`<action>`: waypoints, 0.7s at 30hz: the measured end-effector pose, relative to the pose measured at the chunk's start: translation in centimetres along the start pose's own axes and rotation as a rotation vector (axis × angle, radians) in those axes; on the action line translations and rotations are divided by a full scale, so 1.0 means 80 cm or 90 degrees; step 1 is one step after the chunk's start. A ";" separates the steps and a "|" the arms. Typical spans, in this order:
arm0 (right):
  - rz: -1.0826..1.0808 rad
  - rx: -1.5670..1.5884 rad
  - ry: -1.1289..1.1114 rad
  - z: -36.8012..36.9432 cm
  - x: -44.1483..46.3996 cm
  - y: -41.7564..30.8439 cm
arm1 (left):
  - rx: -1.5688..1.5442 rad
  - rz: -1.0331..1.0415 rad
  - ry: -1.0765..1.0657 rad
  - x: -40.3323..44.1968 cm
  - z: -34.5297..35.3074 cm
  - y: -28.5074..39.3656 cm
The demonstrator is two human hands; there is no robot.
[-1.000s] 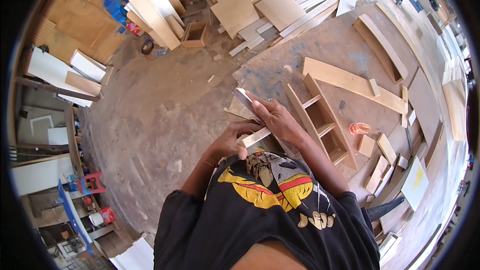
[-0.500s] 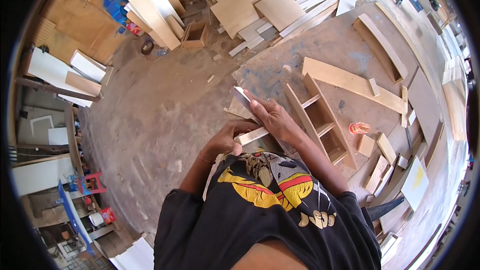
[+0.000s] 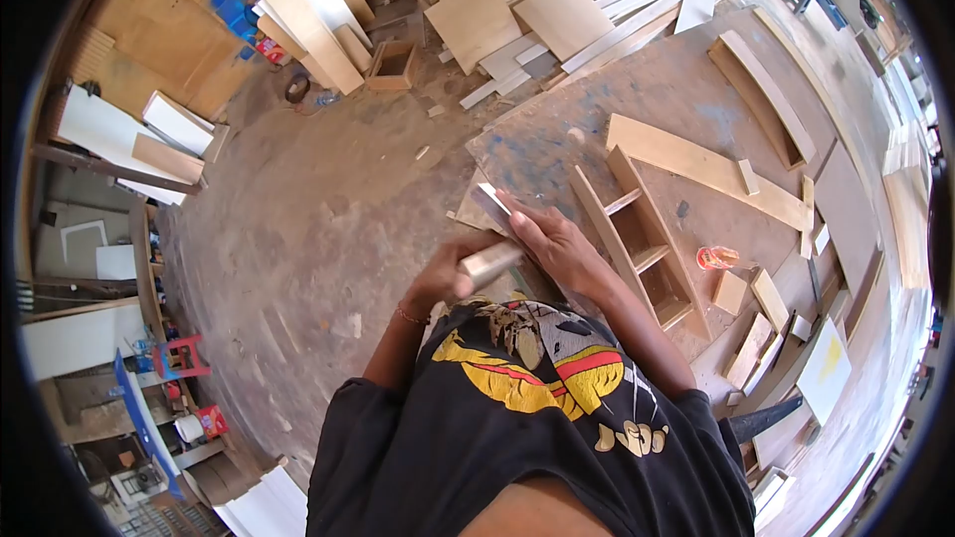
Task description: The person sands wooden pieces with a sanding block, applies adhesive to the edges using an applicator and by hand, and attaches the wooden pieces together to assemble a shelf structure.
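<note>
From where I stand, taking twelve o'clock as straight ahead of the worker, both hands are busy just above the black T-shirt (image 3: 537,388). The left hand (image 3: 438,273) seems to have its fingers curled round the near end of a pale wooden bar (image 3: 491,264), which points towards two o'clock, though blur hides their exact grip. The right hand (image 3: 559,244) pinches a thin wooden strip (image 3: 492,204), thumb along the top, the free end angled towards eleven. I cannot tell whether the two pieces touch or are joined. At three o'clock, just beside the right hand, an open wooden frame (image 3: 652,258) lies on the paint-stained bench (image 3: 542,154); farther out the same way sits a red-labelled container (image 3: 712,258), with a long plank (image 3: 696,162) at two. My worry is those bare fingers: with the bar's far end so close to the right palm, a slip of the left hand could knock or scrape it, and a rough edge could leave a splinter. A loose pinch might also let the strip twist or drop, and a right elbow swung wide could jog the frame.
</note>
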State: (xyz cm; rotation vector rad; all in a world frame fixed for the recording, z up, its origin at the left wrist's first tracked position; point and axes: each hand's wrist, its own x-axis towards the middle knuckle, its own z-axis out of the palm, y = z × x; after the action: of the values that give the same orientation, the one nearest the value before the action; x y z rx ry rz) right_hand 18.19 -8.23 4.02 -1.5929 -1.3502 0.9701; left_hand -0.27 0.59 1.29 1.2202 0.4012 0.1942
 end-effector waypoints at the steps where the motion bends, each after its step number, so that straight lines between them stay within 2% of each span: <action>1: -0.078 0.014 0.043 0.009 0.000 0.012 | -0.022 0.046 0.038 -0.001 0.001 0.006; 3: -0.146 0.030 0.090 0.011 -0.004 0.019 | 0.016 0.006 0.039 -0.001 0.007 0.014; 5: 0.118 0.028 -0.084 -0.016 0.002 -0.028 | 0.051 0.006 -0.048 0.008 0.022 0.000; 6: 0.123 0.096 -0.113 -0.011 0.014 -0.020 | 0.002 0.001 -0.062 0.009 0.043 0.014; 9: 0.099 0.047 -0.075 -0.009 0.010 -0.017 | -0.075 0.018 -0.094 0.010 0.025 -0.001; 11: 0.068 0.038 -0.073 -0.009 -0.003 -0.013 | -0.032 0.043 -0.073 0.006 0.012 -0.002; 14: 0.029 0.063 -0.056 -0.005 0.000 -0.009 | -0.010 0.010 0.057 -0.003 -0.007 0.010; 17: 0.095 0.116 -0.071 -0.001 0.012 -0.008 | 0.014 0.008 -0.022 0.005 0.008 0.004; 20: 0.123 0.124 -0.085 -0.004 0.021 -0.013 | 0.002 0.022 -0.010 0.006 0.019 0.009; 21: 0.116 0.063 -0.061 -0.009 0.015 -0.026 | 0.012 0.043 -0.021 0.006 0.017 0.009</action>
State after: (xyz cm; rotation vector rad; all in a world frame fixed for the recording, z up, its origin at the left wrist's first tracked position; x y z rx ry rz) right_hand 18.25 -6.91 6.14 -1.6321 -1.2153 1.2178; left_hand 0.76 -0.17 2.27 1.2548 0.3336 0.2284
